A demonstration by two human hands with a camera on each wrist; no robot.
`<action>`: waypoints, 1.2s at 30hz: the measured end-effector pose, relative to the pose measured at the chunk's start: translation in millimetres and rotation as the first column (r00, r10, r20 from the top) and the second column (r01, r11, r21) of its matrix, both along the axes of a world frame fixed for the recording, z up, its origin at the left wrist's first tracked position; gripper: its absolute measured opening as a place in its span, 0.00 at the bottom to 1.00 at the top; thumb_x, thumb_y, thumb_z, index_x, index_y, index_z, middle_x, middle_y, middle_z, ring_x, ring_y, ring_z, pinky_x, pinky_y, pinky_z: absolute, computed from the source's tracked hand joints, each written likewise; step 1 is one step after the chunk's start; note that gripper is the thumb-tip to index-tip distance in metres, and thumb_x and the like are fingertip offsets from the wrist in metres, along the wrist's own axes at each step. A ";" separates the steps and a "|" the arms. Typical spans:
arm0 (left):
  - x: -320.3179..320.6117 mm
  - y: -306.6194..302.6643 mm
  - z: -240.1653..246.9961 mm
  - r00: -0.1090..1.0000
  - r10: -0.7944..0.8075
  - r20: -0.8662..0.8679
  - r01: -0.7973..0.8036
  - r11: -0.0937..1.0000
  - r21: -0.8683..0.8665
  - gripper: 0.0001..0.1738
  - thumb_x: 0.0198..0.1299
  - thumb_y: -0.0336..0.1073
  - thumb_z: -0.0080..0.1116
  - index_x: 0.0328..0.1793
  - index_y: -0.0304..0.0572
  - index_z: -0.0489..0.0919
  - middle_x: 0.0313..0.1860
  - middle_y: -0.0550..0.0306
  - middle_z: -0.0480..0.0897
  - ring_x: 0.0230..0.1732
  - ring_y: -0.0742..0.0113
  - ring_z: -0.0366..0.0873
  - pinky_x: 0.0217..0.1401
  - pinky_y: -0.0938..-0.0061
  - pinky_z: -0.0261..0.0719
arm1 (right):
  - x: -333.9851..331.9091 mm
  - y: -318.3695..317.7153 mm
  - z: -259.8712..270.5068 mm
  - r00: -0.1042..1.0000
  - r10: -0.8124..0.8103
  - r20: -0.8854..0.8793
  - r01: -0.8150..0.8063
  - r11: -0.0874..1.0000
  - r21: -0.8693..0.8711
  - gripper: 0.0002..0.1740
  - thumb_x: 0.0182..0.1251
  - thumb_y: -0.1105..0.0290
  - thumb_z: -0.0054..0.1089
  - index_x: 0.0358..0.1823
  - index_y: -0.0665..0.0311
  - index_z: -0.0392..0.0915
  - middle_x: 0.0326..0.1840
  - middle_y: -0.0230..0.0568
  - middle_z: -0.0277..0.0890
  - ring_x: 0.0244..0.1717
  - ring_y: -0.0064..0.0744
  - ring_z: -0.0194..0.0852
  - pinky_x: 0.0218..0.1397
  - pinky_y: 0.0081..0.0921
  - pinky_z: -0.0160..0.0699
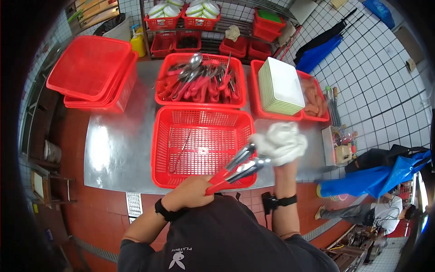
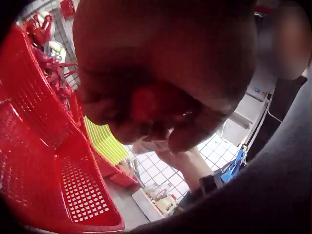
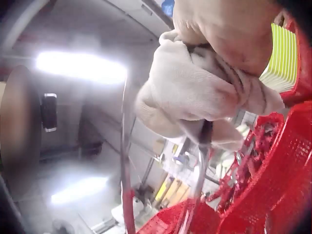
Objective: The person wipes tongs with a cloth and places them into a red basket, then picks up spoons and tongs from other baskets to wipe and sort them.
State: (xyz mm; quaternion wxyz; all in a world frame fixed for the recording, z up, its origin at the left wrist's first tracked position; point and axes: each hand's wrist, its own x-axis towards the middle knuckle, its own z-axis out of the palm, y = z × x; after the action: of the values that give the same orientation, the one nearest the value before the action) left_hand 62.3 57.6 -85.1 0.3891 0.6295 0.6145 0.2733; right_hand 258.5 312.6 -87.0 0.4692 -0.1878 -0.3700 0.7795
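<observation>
My left hand grips the red handle end of a pair of metal tongs, held slantwise over the near right corner of a red basket. At the far end of the tongs, my right hand holds a bunched white cloth around one arm near its tip. The cloth hides most of the right fingers in the head view. Behind the near basket, a second red basket holds a heap of red-handled tongs. The left wrist view shows the left hand dark from close up.
Stacked red baskets stand on the steel table at left. To the right, a red basket holds a stack of square plates. Behind are shelves with more red baskets. Another person is at far right.
</observation>
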 end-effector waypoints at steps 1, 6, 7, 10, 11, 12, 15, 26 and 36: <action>0.0 -11.0 -19.7 0.992 0.099 0.084 -0.103 0.994 0.036 0.16 0.50 0.37 0.57 0.43 0.34 0.77 0.38 0.40 0.78 0.40 0.41 0.78 0.45 0.56 0.76 | 0.6 -4.2 24.5 0.999 -0.040 0.035 0.042 0.998 -0.057 0.21 0.76 0.53 0.42 0.56 0.60 0.70 0.52 0.41 0.75 0.51 0.34 0.77 0.57 0.34 0.79; -2.8 -42.9 -40.6 0.872 0.378 0.311 -0.357 0.926 -0.124 0.17 0.47 0.35 0.59 0.43 0.34 0.76 0.36 0.41 0.79 0.39 0.42 0.78 0.44 0.56 0.77 | 19.5 -1.3 9.6 0.631 -0.527 0.569 -0.022 0.722 0.692 0.20 0.66 0.63 0.54 0.57 0.61 0.71 0.50 0.37 0.74 0.44 0.33 0.76 0.52 0.30 0.76; -2.9 -42.1 -40.6 0.880 0.380 0.285 -0.369 0.925 -0.095 0.17 0.48 0.36 0.59 0.44 0.35 0.76 0.36 0.42 0.79 0.39 0.43 0.78 0.44 0.57 0.77 | 25.5 -3.4 -16.0 0.861 0.087 0.501 -0.161 0.981 0.106 0.19 0.68 0.63 0.53 0.57 0.62 0.71 0.52 0.38 0.75 0.47 0.33 0.76 0.53 0.32 0.77; -0.8 -23.7 -30.0 0.957 0.279 0.075 -0.282 0.959 0.028 0.18 0.50 0.37 0.60 0.46 0.37 0.78 0.36 0.43 0.80 0.40 0.44 0.79 0.45 0.57 0.78 | -14.2 -46.9 -7.7 0.914 -0.010 0.406 -0.383 0.316 0.868 0.21 0.63 0.67 0.62 0.57 0.63 0.74 0.56 0.37 0.76 0.61 0.34 0.71 0.64 0.36 0.70; 0.8 -13.6 -24.6 0.978 0.167 -0.127 -0.155 0.983 0.099 0.19 0.51 0.39 0.60 0.47 0.38 0.78 0.37 0.44 0.81 0.41 0.44 0.80 0.45 0.57 0.78 | -12.8 -74.4 -27.2 0.724 0.399 0.563 -0.634 0.707 0.315 0.21 0.61 0.71 0.64 0.56 0.65 0.74 0.56 0.37 0.75 0.62 0.32 0.68 0.67 0.33 0.66; 3.5 -3.3 -32.5 0.991 0.086 -0.105 -0.078 0.994 0.077 0.19 0.52 0.41 0.60 0.49 0.39 0.79 0.39 0.44 0.81 0.42 0.44 0.80 0.45 0.56 0.79 | -27.4 -99.2 -3.8 0.709 0.393 0.585 -0.589 0.787 0.185 0.19 0.62 0.73 0.62 0.55 0.65 0.74 0.54 0.36 0.75 0.59 0.30 0.69 0.65 0.32 0.68; 13.3 15.6 -33.4 0.989 0.126 0.077 -0.131 0.989 0.067 0.20 0.54 0.43 0.59 0.50 0.38 0.79 0.42 0.41 0.81 0.42 0.40 0.80 0.46 0.54 0.78 | -38.7 -95.2 1.8 0.765 0.360 0.534 -0.507 0.847 0.156 0.15 0.65 0.74 0.60 0.52 0.66 0.74 0.49 0.37 0.76 0.52 0.28 0.74 0.59 0.31 0.75; -30.6 -48.8 -77.7 0.916 0.300 -0.267 -0.325 0.944 -0.057 0.17 0.57 0.45 0.58 0.43 0.39 0.83 0.39 0.43 0.80 0.42 0.45 0.80 0.46 0.53 0.78 | 72.2 24.0 -25.1 0.903 -0.270 0.335 0.326 0.937 -0.123 0.26 0.74 0.49 0.47 0.63 0.59 0.72 0.61 0.43 0.76 0.60 0.46 0.76 0.60 0.51 0.79; -32.6 -37.7 -86.7 0.702 0.649 -0.293 -0.700 0.704 -0.118 0.19 0.64 0.48 0.55 0.36 0.37 0.79 0.38 0.44 0.80 0.42 0.47 0.80 0.45 0.55 0.78 | 111.5 -25.9 -174.2 0.886 0.131 0.444 0.160 0.814 -0.559 0.21 0.73 0.60 0.53 0.62 0.62 0.72 0.60 0.45 0.76 0.59 0.44 0.77 0.60 0.42 0.80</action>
State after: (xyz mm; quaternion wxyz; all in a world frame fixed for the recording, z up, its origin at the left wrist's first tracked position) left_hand 29.7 19.9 -171.8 0.2545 0.3389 0.8698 0.2528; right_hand 370.0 286.7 -261.3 0.2934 -0.5050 -0.2137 0.7831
